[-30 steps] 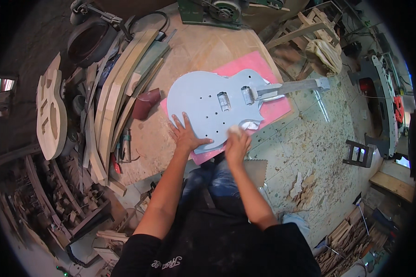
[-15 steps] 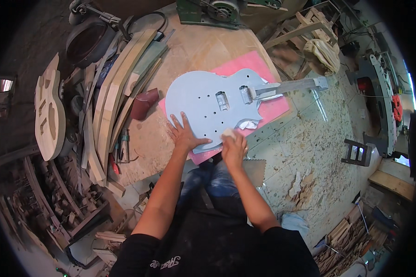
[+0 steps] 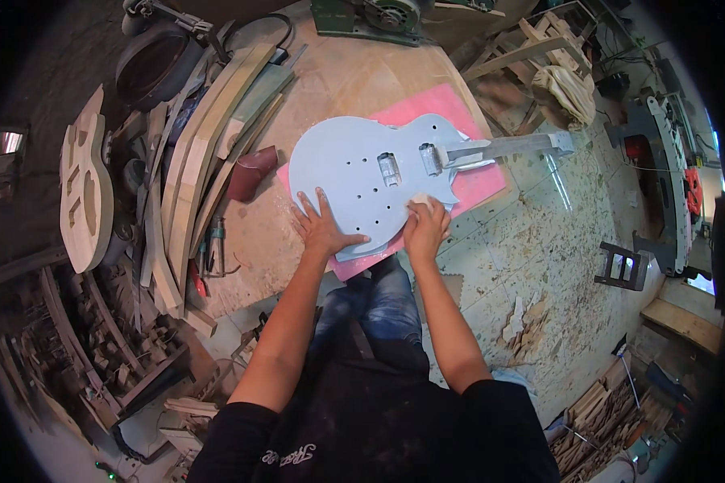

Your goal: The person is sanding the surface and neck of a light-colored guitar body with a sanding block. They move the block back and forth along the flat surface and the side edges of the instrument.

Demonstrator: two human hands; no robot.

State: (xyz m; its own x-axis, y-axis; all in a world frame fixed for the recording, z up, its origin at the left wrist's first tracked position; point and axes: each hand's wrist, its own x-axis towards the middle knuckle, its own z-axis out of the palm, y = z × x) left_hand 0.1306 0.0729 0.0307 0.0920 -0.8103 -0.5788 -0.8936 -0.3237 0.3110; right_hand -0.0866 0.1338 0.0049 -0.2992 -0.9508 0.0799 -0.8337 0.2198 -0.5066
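A pale grey-blue electric guitar body [image 3: 330,157], with its neck attached, lies flat on a pink foam sheet [image 3: 435,103]. My left hand [image 3: 321,233] rests on the body's lower left edge, fingers spread and thumb stretched along the near side. In my right hand [image 3: 427,232] is a small pale pad [image 3: 420,198], pinched and pressed against the near edge by the waist; its material I cannot make out. The neck [image 3: 507,150] points right, past the table's edge. Small holes and two masked pickup cavities show in the body's top.
Long curved wooden boards [image 3: 209,149] are stacked along the table's left side. By them lie a dark red roll of sheet [image 3: 252,173] and hand tools [image 3: 216,241]. An unpainted guitar body [image 3: 89,193] stands far left; a green machine [image 3: 370,20] sits at the back. Shavings litter the floor [image 3: 524,241].
My right hand has slid the pad up and to the right along the guitar body's near edge. My left hand keeps its place on the body.
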